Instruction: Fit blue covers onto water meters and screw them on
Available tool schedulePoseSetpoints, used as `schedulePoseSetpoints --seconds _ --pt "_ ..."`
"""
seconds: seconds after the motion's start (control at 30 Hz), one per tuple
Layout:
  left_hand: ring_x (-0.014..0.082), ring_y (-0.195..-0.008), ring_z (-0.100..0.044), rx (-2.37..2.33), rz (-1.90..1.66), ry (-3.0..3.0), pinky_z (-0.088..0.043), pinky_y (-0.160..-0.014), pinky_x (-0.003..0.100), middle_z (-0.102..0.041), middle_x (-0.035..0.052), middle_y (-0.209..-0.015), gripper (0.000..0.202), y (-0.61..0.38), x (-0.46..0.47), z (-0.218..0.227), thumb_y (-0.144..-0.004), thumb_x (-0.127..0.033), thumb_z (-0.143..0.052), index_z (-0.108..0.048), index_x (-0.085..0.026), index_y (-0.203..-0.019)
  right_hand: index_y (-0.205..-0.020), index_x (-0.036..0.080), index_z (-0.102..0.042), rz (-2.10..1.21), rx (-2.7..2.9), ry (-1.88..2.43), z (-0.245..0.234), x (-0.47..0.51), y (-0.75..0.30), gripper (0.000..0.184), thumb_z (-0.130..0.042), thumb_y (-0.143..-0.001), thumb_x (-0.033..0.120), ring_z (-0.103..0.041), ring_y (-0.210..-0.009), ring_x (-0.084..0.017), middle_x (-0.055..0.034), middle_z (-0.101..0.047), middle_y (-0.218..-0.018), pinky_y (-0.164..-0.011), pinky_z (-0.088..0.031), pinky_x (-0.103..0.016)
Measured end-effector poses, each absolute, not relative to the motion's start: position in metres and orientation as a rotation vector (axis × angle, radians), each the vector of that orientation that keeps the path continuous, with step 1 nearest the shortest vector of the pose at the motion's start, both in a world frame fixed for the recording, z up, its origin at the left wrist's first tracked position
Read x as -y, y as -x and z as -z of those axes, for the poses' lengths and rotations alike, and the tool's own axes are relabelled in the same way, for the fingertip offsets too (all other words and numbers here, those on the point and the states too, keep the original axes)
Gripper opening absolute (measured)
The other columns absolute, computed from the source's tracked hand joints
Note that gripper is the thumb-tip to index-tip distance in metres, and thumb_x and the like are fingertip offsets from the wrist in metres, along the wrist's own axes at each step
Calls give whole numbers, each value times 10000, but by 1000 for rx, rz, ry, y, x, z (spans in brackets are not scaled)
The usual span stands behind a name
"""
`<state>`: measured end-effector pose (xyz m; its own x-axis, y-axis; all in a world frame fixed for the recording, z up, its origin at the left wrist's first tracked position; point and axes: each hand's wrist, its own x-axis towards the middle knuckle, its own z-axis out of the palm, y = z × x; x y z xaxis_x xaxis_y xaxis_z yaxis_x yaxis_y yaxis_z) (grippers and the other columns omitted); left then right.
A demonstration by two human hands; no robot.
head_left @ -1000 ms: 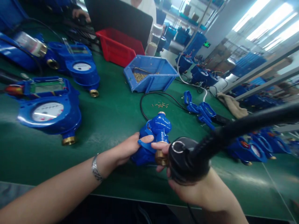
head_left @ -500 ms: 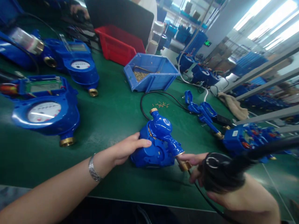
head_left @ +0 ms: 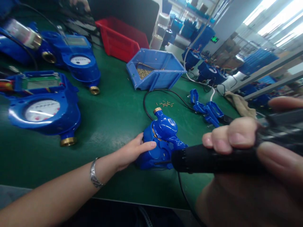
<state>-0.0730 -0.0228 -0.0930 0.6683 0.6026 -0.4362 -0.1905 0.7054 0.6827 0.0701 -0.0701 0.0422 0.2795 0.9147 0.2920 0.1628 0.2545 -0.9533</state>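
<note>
A blue water meter with brass fittings lies face down on the green table, its underside up. My left hand grips its left side, thumb on top of the blue housing. My right hand is wrapped round a black electric screwdriver, held level close to the camera. The thin bit points left across the meter's housing; whether its tip touches a screw I cannot tell. The screwdriver hides the meter's right end. A black cable curves behind the meter. Several small brass screws lie loose beyond it.
A blue bin holding many screws stands at the back, beside a red bin. More water meters stand at the left. Blue plastic frames and a cloth lie at the right, near a metal rack. Another person's hand shows at top left.
My right hand has raised the screwdriver from beside the meter's right fitting and swung it level, bit toward the housing. My left hand still holds the meter. The view has shifted slightly.
</note>
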Motion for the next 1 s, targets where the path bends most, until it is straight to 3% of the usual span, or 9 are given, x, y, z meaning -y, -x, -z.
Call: schedulePoseSetpoints --seconds 0.07,0.17,0.4,0.83,0.93,1.0 --pt "294 -1176 -516 -692 -507 -662 -396 -999 405 -531 143 -1314 702 73 24 92 -710 -385 -700 -397 -139 -1294 -1045 283 -529 -846 1152 1064 -39 63 -60 299 -600 -768 195 -541 -609 -147 25 -537 -698 -642 -513 -314" --pt "292 -1167 -519 -706 -534 -654 -396 -987 393 -551 138 -1291 697 70 27 91 -680 -339 -709 -405 -135 -1273 -1059 265 -496 -996 1116 1022 -25 58 -57 358 -606 -756 109 -550 -600 -144 27 -571 -686 -620 -505 -320" --pt "339 -1106 -544 -807 -567 -538 -419 -945 434 -572 198 -1218 742 61 31 90 -599 -314 -696 -378 -94 -1233 -1000 243 -498 -959 1057 1032 -9 58 -50 256 -596 -782 152 -521 -540 -122 44 -544 -641 -558 -471 -289" --pt "277 -1023 -590 -801 -566 -550 -466 -879 364 -624 149 -1142 674 60 29 89 -593 -303 -672 -433 -113 -1193 -1046 254 -461 -1067 1084 1020 -9 58 -52 257 -586 -835 174 -527 -582 -122 35 -542 -686 -573 -477 -290" --pt "231 -935 -632 -774 -448 -737 -486 -842 334 -671 115 -1066 619 68 21 88 -644 -378 -643 -481 -123 -1184 -1065 250 -467 -1069 1084 1012 -9 58 -53 291 -598 -818 168 -535 -580 -123 38 -551 -676 -584 -480 -297" --pt "225 -793 -661 -918 -357 -1034 -515 -717 328 -711 105 -924 535 77 6 88 -712 -502 -554 -583 -112 -1077 -1076 242 -470 -1050 1067 978 -8 58 -54 309 -602 -807 166 -533 -571 -121 38 -551 -665 -572 -473 -289"
